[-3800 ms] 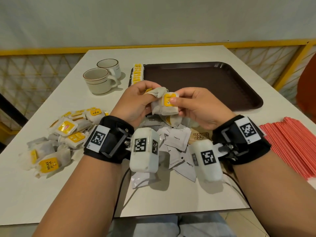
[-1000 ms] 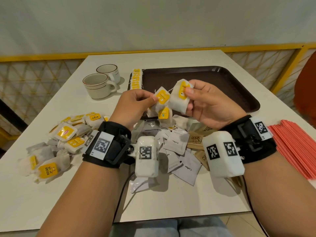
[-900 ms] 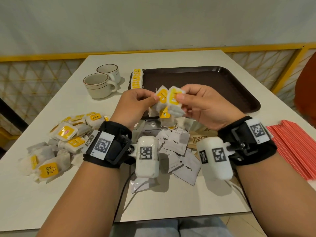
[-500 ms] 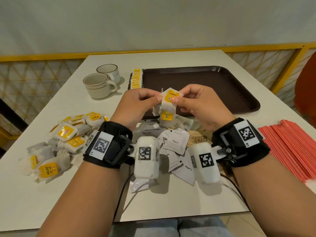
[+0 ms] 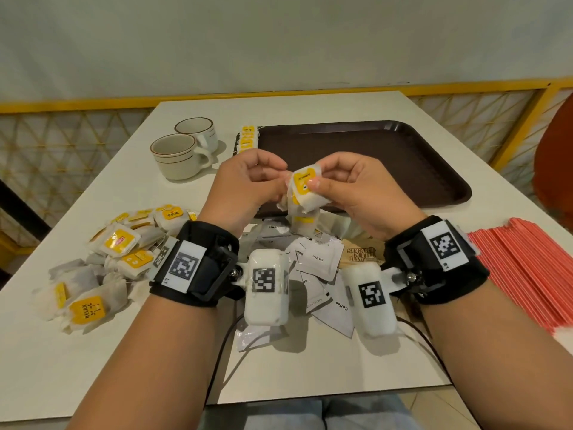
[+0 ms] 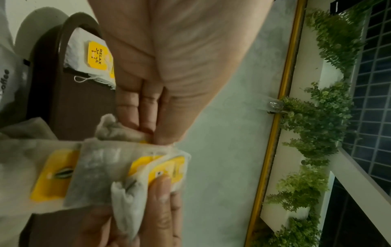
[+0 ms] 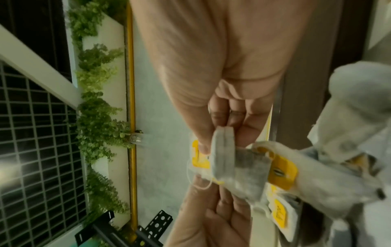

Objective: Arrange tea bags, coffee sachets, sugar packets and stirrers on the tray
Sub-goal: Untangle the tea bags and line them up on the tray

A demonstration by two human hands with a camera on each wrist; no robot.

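Tray point(image 5: 387, 169) floor mostly bare, tea bags point(image 5: 247, 139) lining left rim, 2 cups point(image 5: 183, 153) beside

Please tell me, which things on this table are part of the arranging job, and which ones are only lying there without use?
Part of the job:
- tray
- tea bags held in both hands
- row of tea bags on the tray
- loose tea bags
- coffee sachets
- sugar packet
- red stirrers

Only lying there:
- two cups
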